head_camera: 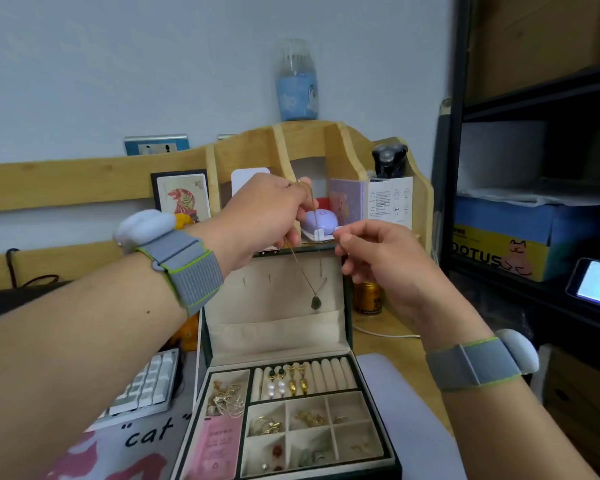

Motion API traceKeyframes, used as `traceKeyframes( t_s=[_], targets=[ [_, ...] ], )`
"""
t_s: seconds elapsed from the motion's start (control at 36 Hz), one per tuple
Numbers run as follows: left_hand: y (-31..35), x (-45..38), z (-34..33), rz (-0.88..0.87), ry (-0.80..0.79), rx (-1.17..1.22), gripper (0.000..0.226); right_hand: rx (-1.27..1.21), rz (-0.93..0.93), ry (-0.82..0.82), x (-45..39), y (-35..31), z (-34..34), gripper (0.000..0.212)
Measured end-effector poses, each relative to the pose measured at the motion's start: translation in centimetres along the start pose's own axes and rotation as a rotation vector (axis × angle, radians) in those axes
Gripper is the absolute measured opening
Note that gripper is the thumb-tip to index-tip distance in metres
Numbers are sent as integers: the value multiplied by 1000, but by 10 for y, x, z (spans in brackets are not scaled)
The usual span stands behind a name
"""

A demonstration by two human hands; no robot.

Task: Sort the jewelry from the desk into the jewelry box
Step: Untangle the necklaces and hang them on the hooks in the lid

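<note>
A wooden desk [388,327] stands against a pale wall, and an open jewelry box [284,393] sits on it in the middle. Above the box the left hand [264,216] holds up a thin necklace [303,271]: the fingers are curled and pinch the chain near its top, so the chain hangs down in front of the upright lid [278,296] of the box. The dark green pendant [315,303] at its low end hangs before the cream lining of the lid, just over the lid pocket; whether it touches the lining I cannot tell. The right hand [378,258] is to the right of the lid's top edge, fingers bent with the fingertips close together; it may pinch the other end of the chain, but this I cannot tell. In the bottom of the box, pearl and gold earrings [286,381] stand in the ring rolls, and small gold pieces lie in the square compartments in front of them. A pink card [217,445] lies in the left long compartment. Left of the box lies a white keyboard [146,386], and behind the box rises a wooden shelf organizer [309,143] with a blue bottle [297,81] on top. Both wrists wear grey bands.
</note>
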State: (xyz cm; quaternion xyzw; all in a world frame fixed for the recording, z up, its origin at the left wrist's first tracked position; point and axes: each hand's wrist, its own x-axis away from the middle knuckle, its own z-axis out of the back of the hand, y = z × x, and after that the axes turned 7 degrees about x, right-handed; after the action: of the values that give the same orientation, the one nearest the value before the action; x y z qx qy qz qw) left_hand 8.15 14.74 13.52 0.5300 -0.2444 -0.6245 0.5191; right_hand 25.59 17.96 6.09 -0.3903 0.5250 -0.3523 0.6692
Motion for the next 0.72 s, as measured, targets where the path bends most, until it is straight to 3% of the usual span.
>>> traceKeyframes(
  t_s=[0.19, 0.39, 0.61, 0.72],
  targets=[
    [4, 1, 11, -36, -35, -100, 25, 259, 166, -113, -6, -14, -22, 44],
    [11, -9, 21, 27, -7, -61, 14, 183, 113, -190, -30, -46, -19, 13],
    [6, -12, 18, 34, -115, -41, 21, 103, 2, -256, -43, -73, 2, 30],
    [0, -9, 17, 35, -162, -22, 20, 91, 4, -273, -49, -75, 9, 24]
  ],
)
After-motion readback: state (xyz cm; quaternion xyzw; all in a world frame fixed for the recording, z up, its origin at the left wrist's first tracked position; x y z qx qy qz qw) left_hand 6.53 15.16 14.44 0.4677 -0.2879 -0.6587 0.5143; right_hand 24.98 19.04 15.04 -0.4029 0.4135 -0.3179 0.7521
